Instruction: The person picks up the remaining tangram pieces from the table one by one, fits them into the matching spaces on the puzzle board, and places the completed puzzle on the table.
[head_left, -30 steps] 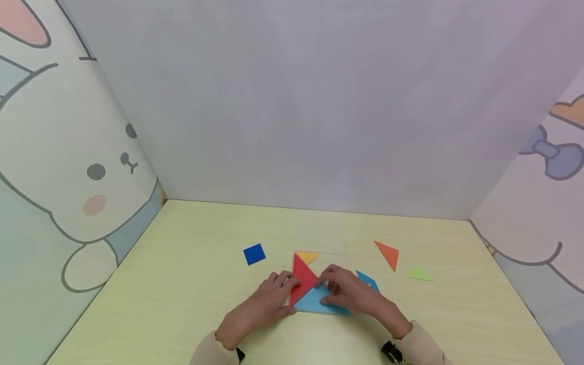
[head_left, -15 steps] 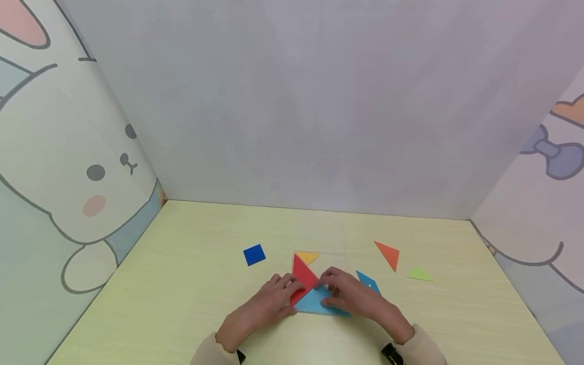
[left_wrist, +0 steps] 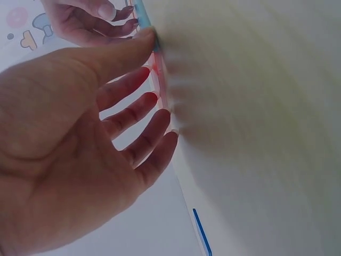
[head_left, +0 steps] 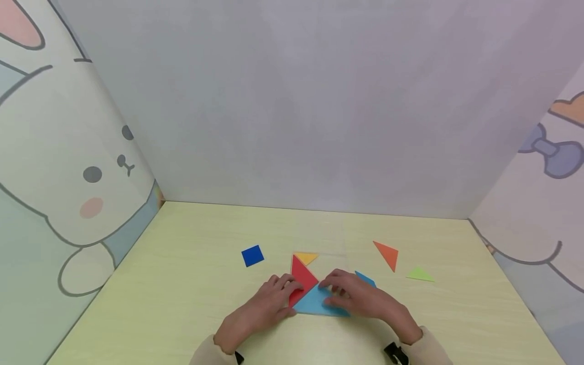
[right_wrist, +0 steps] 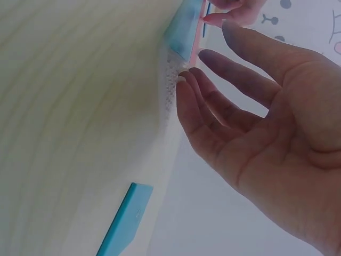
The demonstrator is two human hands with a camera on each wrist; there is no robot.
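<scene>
A red triangle (head_left: 301, 271) and a light blue triangle (head_left: 312, 304) lie edge to edge on the table. My left hand (head_left: 269, 301) rests its fingertips on the red piece, with the thumb by the corner where the two meet. In the left wrist view, that thumb touches the light blue edge and the fingers are loosely bent. My right hand (head_left: 358, 294) is over the light blue triangle, its fingers relaxed. The right wrist view shows those fingertips (right_wrist: 184, 80) slightly apart from the light blue piece, pinching nothing. A yellow triangle (head_left: 307, 258) lies just behind the red one.
A dark blue square (head_left: 253, 256) lies to the left. On the right are an orange triangle (head_left: 388, 254), a green triangle (head_left: 421, 274) and a blue four-sided piece (head_left: 366, 278), partly behind my right hand. Printed panels (head_left: 68, 152) and a plain back wall (head_left: 310, 101) surround the table.
My right hand has eased slightly to the right and its fingers have loosened from the light blue triangle. The left hand stays on the red triangle, and the pieces keep their places.
</scene>
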